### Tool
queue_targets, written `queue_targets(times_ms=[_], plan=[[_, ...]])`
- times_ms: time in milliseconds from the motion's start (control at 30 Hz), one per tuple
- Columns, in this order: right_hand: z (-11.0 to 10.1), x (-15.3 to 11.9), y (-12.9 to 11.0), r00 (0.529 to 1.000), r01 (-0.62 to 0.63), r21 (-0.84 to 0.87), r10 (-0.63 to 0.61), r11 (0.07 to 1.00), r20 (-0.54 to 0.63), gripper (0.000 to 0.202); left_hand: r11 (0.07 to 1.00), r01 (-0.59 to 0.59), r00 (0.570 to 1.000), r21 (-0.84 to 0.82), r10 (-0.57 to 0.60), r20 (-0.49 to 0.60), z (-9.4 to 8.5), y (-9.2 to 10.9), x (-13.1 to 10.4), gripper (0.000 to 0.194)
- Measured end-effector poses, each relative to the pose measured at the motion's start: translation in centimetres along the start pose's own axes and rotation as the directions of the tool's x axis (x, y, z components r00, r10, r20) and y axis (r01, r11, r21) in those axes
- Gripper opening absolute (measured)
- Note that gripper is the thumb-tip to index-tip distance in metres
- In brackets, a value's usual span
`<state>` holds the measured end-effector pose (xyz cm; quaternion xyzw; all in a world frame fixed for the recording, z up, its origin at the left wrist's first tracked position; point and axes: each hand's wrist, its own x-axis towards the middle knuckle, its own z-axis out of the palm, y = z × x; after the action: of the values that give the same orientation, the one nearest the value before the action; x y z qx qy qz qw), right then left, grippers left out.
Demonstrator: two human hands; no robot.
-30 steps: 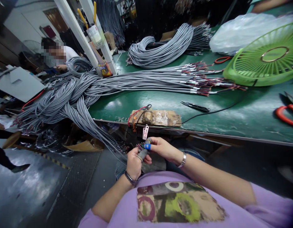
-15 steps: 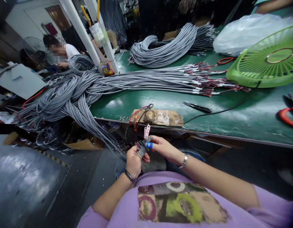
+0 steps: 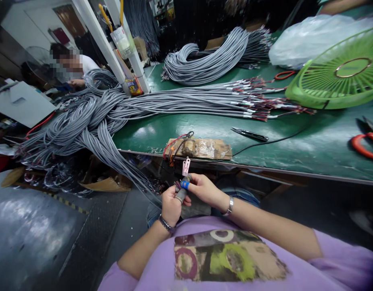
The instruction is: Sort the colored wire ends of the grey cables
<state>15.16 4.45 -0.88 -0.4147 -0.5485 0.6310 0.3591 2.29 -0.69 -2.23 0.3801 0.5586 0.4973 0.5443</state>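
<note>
My left hand (image 3: 170, 205) is closed, a grey cover on one finger, pinching a bunch of thin coloured wires (image 3: 177, 184) at a cable end. The grip itself is mostly hidden by the fingers. My right hand (image 3: 206, 190) meets it from the right, its thumb wrapped in blue tape (image 3: 184, 184) and pressed against a grey-covered finger at the same wires. A pale pink clip-like piece (image 3: 186, 166) sticks up just beyond the right fingertips, below the bench edge. Behind it, a worn wooden block (image 3: 209, 148) lies on the green bench (image 3: 150, 135).
Grey cables (image 3: 174, 103) stretch across the bench, with a bundle hanging over its front edge at left. Black snips (image 3: 249, 134), a green fan (image 3: 340, 74), orange-handled pliers (image 3: 366, 141) and a plastic bag (image 3: 307, 42) lie to the right. Another person (image 3: 73, 64) sits at far left.
The wires look gathered closer together between my fingers, and my right thumb has shifted slightly left over them. The whole view has moved a little.
</note>
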Motion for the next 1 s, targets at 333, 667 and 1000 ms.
queue_targets(times_ms=[333,667,1000], plan=[[1.5,-0.7,0.2,0.998,-0.019,0.298,0.036,0.954,-0.054,0.039,0.989,0.031,0.996,-0.148,-0.043,-0.082,0.7,0.8,-0.1,0.025],[-2.2,1.0,0.6,0.958,-0.237,0.617,0.287,0.75,0.019,0.039,0.981,0.025,0.999,-0.194,-0.032,-0.032,-0.1,2.0,0.0,0.03],[-1.6,3.2,-1.9,0.972,-0.235,0.622,0.2,0.747,0.127,0.037,0.982,0.037,0.992,-0.184,-0.013,0.128,1.0,3.5,0.8,0.029]])
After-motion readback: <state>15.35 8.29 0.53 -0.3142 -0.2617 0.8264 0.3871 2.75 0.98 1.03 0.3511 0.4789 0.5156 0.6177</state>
